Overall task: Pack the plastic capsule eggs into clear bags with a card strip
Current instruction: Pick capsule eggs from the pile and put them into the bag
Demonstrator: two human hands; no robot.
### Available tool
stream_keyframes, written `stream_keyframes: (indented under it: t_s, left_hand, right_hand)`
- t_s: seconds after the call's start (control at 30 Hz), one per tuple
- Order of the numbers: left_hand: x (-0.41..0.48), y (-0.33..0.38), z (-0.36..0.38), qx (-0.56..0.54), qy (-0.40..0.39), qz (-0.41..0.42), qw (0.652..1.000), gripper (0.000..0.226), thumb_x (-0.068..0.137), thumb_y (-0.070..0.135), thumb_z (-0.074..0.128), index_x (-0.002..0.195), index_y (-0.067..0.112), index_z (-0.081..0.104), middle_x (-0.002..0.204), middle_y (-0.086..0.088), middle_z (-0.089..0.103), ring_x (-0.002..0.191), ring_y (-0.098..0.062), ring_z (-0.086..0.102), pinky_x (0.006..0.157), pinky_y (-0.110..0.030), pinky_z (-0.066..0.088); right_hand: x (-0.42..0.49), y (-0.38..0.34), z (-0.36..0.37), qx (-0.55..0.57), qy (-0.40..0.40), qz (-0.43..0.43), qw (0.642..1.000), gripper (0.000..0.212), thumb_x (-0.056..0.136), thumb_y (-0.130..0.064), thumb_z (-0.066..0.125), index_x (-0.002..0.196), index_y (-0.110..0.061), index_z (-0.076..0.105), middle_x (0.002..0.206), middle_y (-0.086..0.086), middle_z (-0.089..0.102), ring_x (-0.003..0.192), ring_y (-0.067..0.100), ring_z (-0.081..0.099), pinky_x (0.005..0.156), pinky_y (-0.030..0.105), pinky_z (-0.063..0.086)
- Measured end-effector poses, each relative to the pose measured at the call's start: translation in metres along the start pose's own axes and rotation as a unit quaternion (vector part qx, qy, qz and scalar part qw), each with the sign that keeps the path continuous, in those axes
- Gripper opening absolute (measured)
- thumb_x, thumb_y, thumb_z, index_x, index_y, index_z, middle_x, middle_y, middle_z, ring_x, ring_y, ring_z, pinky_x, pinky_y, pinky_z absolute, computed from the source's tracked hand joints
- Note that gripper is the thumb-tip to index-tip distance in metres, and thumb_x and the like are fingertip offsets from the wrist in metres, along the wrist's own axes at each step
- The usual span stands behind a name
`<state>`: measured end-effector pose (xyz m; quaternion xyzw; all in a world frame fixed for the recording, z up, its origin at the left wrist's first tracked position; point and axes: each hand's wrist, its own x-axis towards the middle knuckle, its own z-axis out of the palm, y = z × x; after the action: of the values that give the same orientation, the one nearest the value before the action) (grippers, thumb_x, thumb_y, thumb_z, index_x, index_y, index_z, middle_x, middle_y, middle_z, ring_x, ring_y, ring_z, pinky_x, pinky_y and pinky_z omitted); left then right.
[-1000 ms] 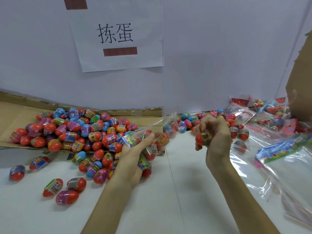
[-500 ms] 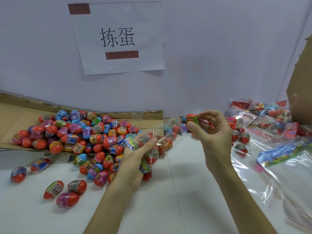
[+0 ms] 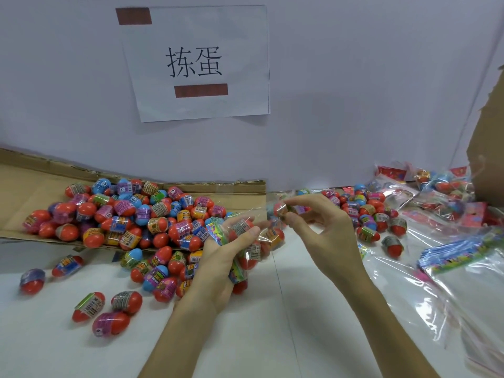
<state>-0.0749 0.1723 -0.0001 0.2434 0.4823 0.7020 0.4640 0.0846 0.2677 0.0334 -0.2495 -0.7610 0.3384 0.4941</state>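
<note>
The clear bag (image 3: 268, 236) is held up just above the white bench (image 3: 245, 336), near the middle, its mouth turned to the right. It already has several capsule eggs in it, with a bright card strip (image 3: 216, 234) tucked along the side nearest the palm. The left hand (image 3: 221, 266) cradles the bag from beneath, fingers and thumb curled round its plastic. The right hand (image 3: 327, 233) pinches one red egg (image 3: 279, 210) between thumb and forefinger right at the bag's mouth, its other fingers spread loosely. I cannot tell whether that egg is already past the rim.

Left of the bag, a big pile of eggs (image 3: 136, 214) spills off a flat cardboard sheet (image 3: 21, 186) onto the bench, and a few loose eggs (image 3: 109, 306) lie apart nearer the front. Behind the right hand sits a smaller heap (image 3: 368, 211). Farther right are filled bags (image 3: 436, 186), a bundle of card strips (image 3: 458, 255) in plastic, and flat empty bags (image 3: 409, 290). A brown cardboard box (image 3: 488, 159) stands at the right edge. On the wall hangs a paper sign (image 3: 196, 64) with two printed characters.
</note>
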Motion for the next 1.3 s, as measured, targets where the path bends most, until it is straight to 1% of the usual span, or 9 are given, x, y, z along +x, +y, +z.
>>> stream_keyframes:
  t_s: [0.17,0.3,0.4,0.6,0.73,0.87,1.0,1.1,1.3]
  left_hand:
    - [-0.002,0.002,0.001,0.005,0.002,0.0,1.0,0.072,0.065,0.025,0.088,0.131,0.012,0.064,0.117,-0.012,0.077,0.108,-0.031,0.074,0.102,-0.052,0.055]
    - [-0.002,0.001,0.001,0.0,-0.003,0.006,1.0,0.065,0.065,0.025,0.087,0.125,0.017,0.066,0.112,-0.01,0.078,0.103,-0.027,0.076,0.086,-0.04,0.063]
    - [-0.003,0.003,0.001,0.0,0.003,0.009,1.0,0.069,0.062,0.026,0.088,0.127,0.017,0.066,0.113,-0.01,0.078,0.105,-0.028,0.076,0.092,-0.045,0.061]
    - [-0.001,0.0,0.004,-0.005,0.009,0.009,1.0,0.062,0.066,0.02,0.086,0.125,0.013,0.066,0.112,-0.012,0.078,0.105,-0.031,0.076,0.096,-0.049,0.058]
    - [-0.001,-0.001,0.003,-0.003,0.001,0.01,1.0,0.063,0.066,0.023,0.086,0.125,0.016,0.066,0.111,-0.01,0.079,0.104,-0.028,0.076,0.088,-0.042,0.062]
    - [-0.001,0.0,0.003,0.001,0.007,0.008,1.0,0.073,0.059,0.028,0.089,0.126,0.016,0.064,0.111,-0.008,0.079,0.103,-0.026,0.076,0.094,-0.046,0.06]
    - [-0.002,0.001,0.005,0.008,0.007,0.005,1.0,0.073,0.066,0.03,0.095,0.131,0.014,0.065,0.116,-0.012,0.077,0.108,-0.031,0.075,0.097,-0.05,0.059]
    - [-0.002,0.001,0.005,0.0,0.004,0.008,1.0,0.066,0.073,0.04,0.083,0.131,0.012,0.067,0.124,-0.015,0.073,0.119,-0.034,0.069,0.11,-0.059,0.048]
    - [-0.005,0.003,0.006,-0.003,-0.018,0.009,1.0,0.052,0.084,0.034,0.074,0.132,0.013,0.067,0.127,-0.016,0.072,0.123,-0.036,0.066,0.113,-0.061,0.044]
  right_hand:
    - [0.002,0.003,-0.002,0.048,0.0,0.032,0.998,0.025,0.087,-0.013,0.079,0.101,-0.032,0.07,0.1,-0.017,0.073,0.092,0.01,0.071,0.082,0.023,0.058]
    - [0.0,0.001,-0.002,0.071,-0.045,0.029,0.996,0.022,0.091,-0.019,0.075,0.112,-0.025,0.071,0.103,-0.016,0.074,0.102,0.008,0.07,0.087,0.02,0.056]
    - [-0.003,-0.001,0.001,0.072,-0.089,0.033,0.993,0.03,0.09,-0.024,0.069,0.12,-0.028,0.068,0.112,-0.016,0.073,0.108,0.008,0.068,0.089,0.018,0.054]
    - [-0.004,0.001,0.008,0.066,-0.045,0.028,0.996,0.038,0.086,-0.006,0.078,0.117,-0.024,0.065,0.106,-0.015,0.069,0.094,0.008,0.073,0.079,0.024,0.061]
    - [-0.004,0.001,0.009,0.046,-0.034,0.005,0.998,0.037,0.086,-0.007,0.079,0.112,-0.03,0.067,0.102,-0.019,0.071,0.099,0.007,0.07,0.085,0.019,0.056]
    - [-0.005,0.0,0.008,-0.001,-0.03,-0.018,0.999,0.035,0.087,-0.01,0.079,0.112,-0.032,0.069,0.102,-0.02,0.072,0.102,0.003,0.066,0.085,0.008,0.047]
    - [-0.007,0.0,0.012,-0.034,-0.017,-0.028,0.999,0.029,0.087,-0.012,0.079,0.111,-0.025,0.071,0.099,-0.015,0.072,0.095,0.005,0.066,0.081,0.016,0.053]
    - [-0.007,0.0,0.012,-0.028,-0.003,-0.014,0.999,0.028,0.087,-0.012,0.079,0.11,-0.025,0.07,0.099,-0.013,0.072,0.092,0.007,0.067,0.08,0.02,0.056]
    - [-0.008,-0.002,0.013,-0.006,-0.01,0.011,1.0,0.03,0.089,-0.026,0.078,0.117,-0.032,0.068,0.1,-0.023,0.07,0.099,0.002,0.066,0.082,0.013,0.053]
